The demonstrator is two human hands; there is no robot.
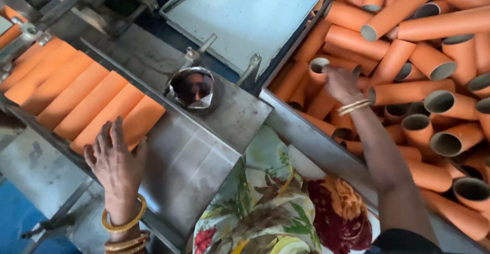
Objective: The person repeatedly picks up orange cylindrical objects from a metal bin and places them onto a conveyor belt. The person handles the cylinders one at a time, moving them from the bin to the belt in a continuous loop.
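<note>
On the right side, we reach into the bin (306, 126), heaped with loose orange cardboard tubes (408, 44); on the left, a row of tubes (76, 93) lies side by side on the metal feed tray (194, 157). We judge two risks: the heap may shift and roll as one tube is drawn out, and the last tube in the row may skew because it is pressed only near its end. Our right hand (341, 83) closes loosely over one tube (317, 70) at its open rim. Our left hand (115, 154) lies flat, fingers spread, against the nearest tube (145, 116), gripping nothing. Each tube looks rigid, hollow, smooth orange with a grey bore.
</note>
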